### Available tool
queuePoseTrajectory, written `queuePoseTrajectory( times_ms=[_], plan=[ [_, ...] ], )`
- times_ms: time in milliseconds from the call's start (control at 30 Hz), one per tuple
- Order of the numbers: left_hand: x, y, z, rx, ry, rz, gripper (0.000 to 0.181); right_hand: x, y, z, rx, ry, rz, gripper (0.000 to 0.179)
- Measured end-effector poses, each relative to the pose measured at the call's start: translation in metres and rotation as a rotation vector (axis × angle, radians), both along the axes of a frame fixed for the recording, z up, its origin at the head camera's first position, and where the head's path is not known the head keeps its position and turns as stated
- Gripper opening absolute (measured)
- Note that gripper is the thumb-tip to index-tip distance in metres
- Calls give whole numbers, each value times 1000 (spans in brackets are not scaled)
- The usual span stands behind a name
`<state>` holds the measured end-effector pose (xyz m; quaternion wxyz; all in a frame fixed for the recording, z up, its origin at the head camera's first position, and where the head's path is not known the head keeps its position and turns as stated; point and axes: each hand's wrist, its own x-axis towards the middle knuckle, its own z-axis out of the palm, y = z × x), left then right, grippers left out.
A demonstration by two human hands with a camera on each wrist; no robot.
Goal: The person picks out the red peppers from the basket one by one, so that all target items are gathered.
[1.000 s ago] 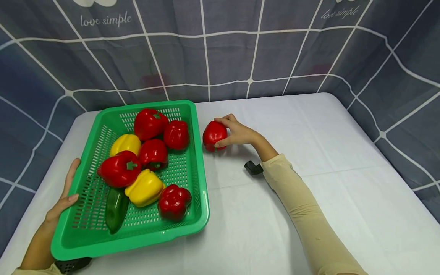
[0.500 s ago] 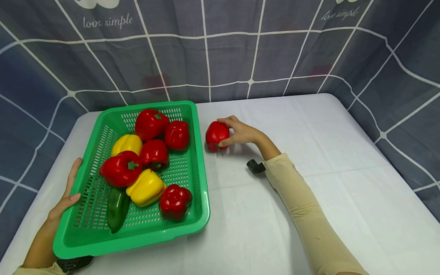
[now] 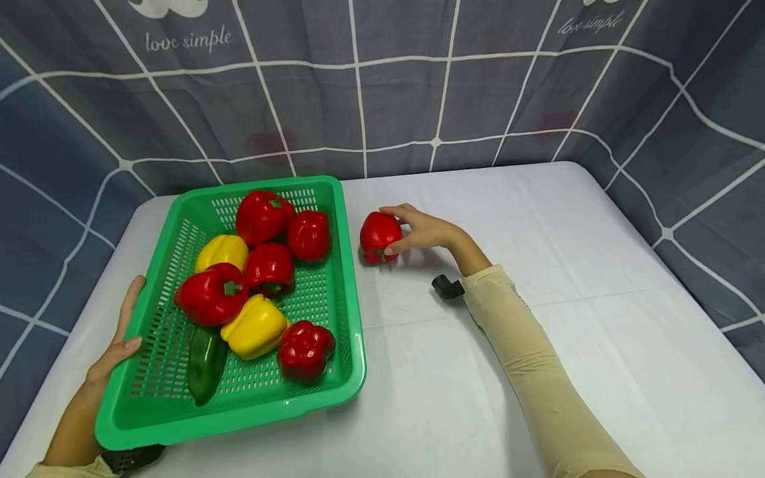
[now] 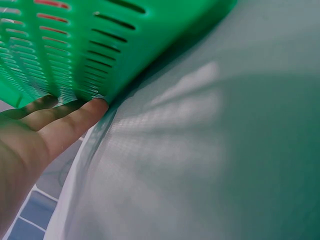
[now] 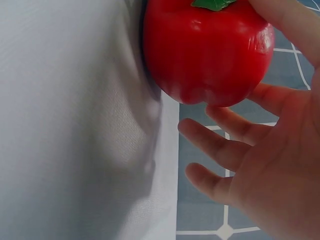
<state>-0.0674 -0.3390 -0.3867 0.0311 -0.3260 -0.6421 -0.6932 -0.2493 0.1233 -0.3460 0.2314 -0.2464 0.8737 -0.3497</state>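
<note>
Red, yellow and green vegetables lie in a green perforated plastic basket [image 3: 352, 332]: several red bell peppers [image 3: 259, 217], two yellow bell peppers [image 3: 254, 327] and one long green pepper or cucumber-like piece [image 3: 206, 365]. My left hand [image 3: 110, 358] holds the basket's left side, thumb over the rim; in the left wrist view its fingers [image 4: 75, 122] press the slotted wall from outside. To the basket's right, my right hand [image 3: 427, 229] grips another red bell pepper [image 5: 207, 52] between thumb and fingers. That pepper sits on the table, and three fingers spread free below it in the right wrist view.
A white cloth covers the table [image 3: 597, 252]. Dark grey checked curtain [image 3: 400, 99] closes off the back and both sides. A black strap-like device [image 3: 447, 287] is at the right wrist, and another dark one [image 3: 134, 458] shows beneath the basket's near left corner.
The right hand and its bell pepper have shifted slightly right, a little farther from the basket. The left hand keeps its place on the basket's side.
</note>
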Motion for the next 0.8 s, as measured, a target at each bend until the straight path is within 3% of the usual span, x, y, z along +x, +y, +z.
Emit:
queuePoseTrajectory(
  times_ms=[100, 367, 633, 800],
  plan=[
    [4, 1, 0, 33, -64, -11, 73, 0, 0, 0, 2, -1, 1, 83],
    [9, 5, 3, 27, -113, 12, 74, 0, -1, 0, -2, -4, 9, 87],
    [11, 4, 3, 0, -85, 42, 74, 1, -2, 1, -7, 11, 25, 88],
    [6, 1, 3, -65, 21, 69, 71, 0, -2, 3, -16, 23, 35, 88]
  ],
)
